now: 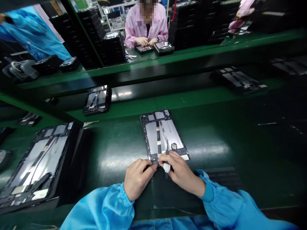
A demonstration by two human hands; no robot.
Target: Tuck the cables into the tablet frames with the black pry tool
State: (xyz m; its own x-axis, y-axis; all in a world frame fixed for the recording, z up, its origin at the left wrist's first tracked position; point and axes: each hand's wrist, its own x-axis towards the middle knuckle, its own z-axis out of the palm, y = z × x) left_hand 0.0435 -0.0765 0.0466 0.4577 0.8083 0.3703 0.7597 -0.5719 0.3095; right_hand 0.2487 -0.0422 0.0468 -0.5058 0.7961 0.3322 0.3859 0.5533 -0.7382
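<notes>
An opened tablet housing (175, 129) lies on the green bench in front of me, its silver inner plate, dark ribbon strip and black rim facing up. My left hand (139, 177) is closed at its near edge, with thumb and forefinger pinched on the rim by a small dark part. My right hand (181, 172) grips dark tweezers (167, 167) with a white wrap, their tips pointing away over the housing. Its fingertips also meet the near edge, close to my left thumb. What lies exactly under the fingertips is hidden.
At left, similar open housings top a dark stack (45, 156). Another small stack (97, 99) stands behind it, and more housings (240, 78) sit back right. A green post (35, 108) slants at left. Across the bench a person in pink (146, 25) handles a device.
</notes>
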